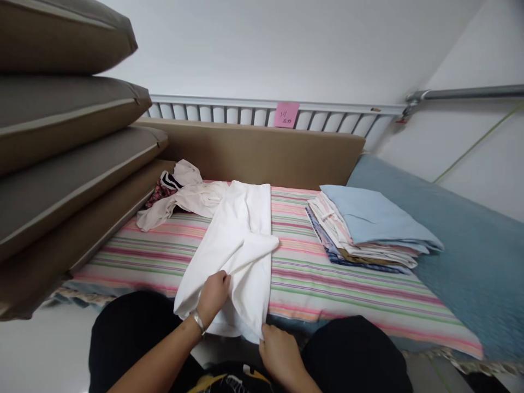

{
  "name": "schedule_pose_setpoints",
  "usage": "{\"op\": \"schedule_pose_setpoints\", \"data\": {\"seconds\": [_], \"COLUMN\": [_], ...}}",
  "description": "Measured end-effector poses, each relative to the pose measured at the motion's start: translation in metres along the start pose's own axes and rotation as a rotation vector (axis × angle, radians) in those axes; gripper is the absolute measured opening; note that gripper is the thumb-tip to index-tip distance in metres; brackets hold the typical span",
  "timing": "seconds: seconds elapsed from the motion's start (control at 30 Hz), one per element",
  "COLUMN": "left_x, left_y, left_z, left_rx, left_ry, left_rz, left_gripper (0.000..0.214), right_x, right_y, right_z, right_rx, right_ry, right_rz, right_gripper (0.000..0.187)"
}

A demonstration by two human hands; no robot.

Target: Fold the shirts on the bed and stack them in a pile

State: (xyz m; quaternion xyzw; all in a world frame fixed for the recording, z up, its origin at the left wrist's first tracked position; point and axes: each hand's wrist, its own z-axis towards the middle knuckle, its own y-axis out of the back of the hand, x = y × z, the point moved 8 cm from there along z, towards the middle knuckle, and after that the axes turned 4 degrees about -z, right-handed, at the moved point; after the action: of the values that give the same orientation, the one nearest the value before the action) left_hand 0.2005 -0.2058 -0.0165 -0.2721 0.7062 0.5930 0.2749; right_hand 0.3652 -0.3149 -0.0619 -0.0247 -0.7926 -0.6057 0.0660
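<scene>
White trousers (249, 218) lie lengthwise across the striped cloth (295, 273), folded and creased, with their near end hanging at the front edge. My left hand (213, 295), with a bracelet at the wrist, is closed on the fabric in the middle of the near part. At the lower right corner, my right hand (280, 352) pinches the trousers' edge between thumb and fingers. Beyond them to the left is a crumpled heap of cream clothing (192, 194), partly touching the trousers. A stack of folded clothes (372, 218), light blue on top, sits to the right.
Brown cushions (73, 147) are piled high on the left. Another brown cushion (257, 150) leans at the back before a white radiator (229, 113) with a pink note (286, 114). Blue fabric (470, 234) covers the right side; a metal pipe (475, 93) runs along the wall.
</scene>
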Motion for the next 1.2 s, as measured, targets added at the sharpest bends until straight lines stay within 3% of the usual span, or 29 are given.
{"op": "schedule_pose_setpoints", "data": {"seconds": [0.13, 0.2, 0.3, 0.43, 0.53, 0.67, 0.8, 0.93, 1.0, 1.1, 1.2], "left_x": [-0.005, -0.012, -0.033, -0.065, -0.076, -0.068, -0.037, 0.001, 0.008, -0.006, -0.048], "left_y": [0.010, 0.009, 0.006, -0.006, -0.014, -0.011, 0.005, 0.021, 0.029, 0.040, 0.027], "left_z": [-0.006, -0.007, -0.008, 0.004, 0.031, 0.066, 0.080, 0.080, 0.077, 0.065, 0.045], "left_rx": [-0.068, -0.086, -0.139, -0.133, -0.085, -0.098, -0.191, -0.269, -0.295, -0.354, -0.286], "left_ry": [-0.040, -0.095, -0.248, -0.427, -0.411, -0.299, -0.159, 0.009, 0.039, -0.020, -0.269], "left_rz": [0.156, 0.239, 0.335, 0.319, 0.210, 0.101, -0.043, -0.151, -0.175, -0.178, -0.070], "left_gripper": [0.022, 0.017, 0.028, 0.035, 0.031, 0.016, 0.013, 0.019, 0.019, 0.012, 0.022], "right_x": [-0.001, -0.004, -0.011, -0.004, 0.002, -0.002, -0.005, -0.008, -0.008, -0.008, -0.008], "right_y": [0.001, 0.011, 0.043, 0.070, 0.062, 0.045, 0.041, 0.041, 0.040, 0.039, 0.039], "right_z": [-0.003, -0.004, 0.004, 0.029, 0.050, 0.062, 0.064, 0.068, 0.070, 0.071, 0.071], "right_rx": [0.026, 0.008, -0.158, -0.335, -0.329, -0.323, -0.308, -0.270, -0.262, -0.265, -0.271], "right_ry": [0.021, 0.016, -0.010, 0.116, 0.185, 0.159, 0.162, 0.143, 0.142, 0.141, 0.138], "right_rz": [0.087, 0.190, 0.318, 0.410, 0.463, 0.481, 0.505, 0.548, 0.571, 0.601, 0.604], "right_gripper": [0.024, 0.021, 0.024, 0.023, 0.020, 0.017, 0.016, 0.017, 0.017, 0.018, 0.018]}}
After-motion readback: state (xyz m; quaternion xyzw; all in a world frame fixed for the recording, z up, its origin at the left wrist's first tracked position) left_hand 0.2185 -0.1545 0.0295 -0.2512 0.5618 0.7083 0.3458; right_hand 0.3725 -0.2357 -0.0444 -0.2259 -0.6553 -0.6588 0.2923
